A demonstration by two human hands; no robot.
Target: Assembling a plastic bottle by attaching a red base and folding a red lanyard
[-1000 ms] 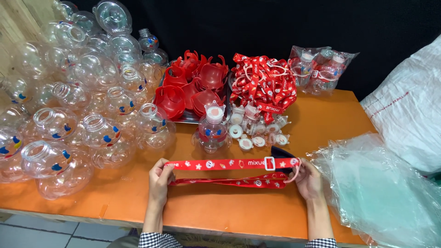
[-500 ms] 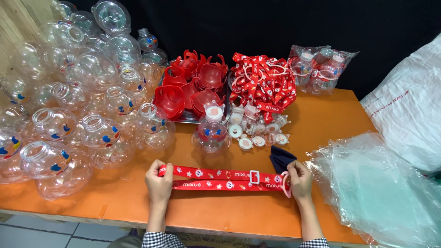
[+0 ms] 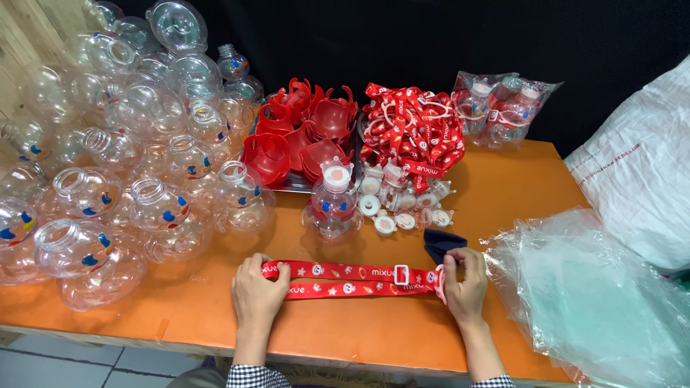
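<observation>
Both hands pinch the ends of a red printed fabric strap with a white plastic buckle (image 3: 352,279), pulled flat and doubled on the orange table (image 3: 359,338): my left hand (image 3: 257,296) grips its left end, my right hand (image 3: 463,284) its right end, beside a small dark blue cloth piece (image 3: 440,242). Just beyond the strap stands a clear round plastic bottle with a white cap (image 3: 332,208). Further back sit red plastic cups (image 3: 298,140), a heap of red straps (image 3: 413,133) and white caps (image 3: 402,208).
</observation>
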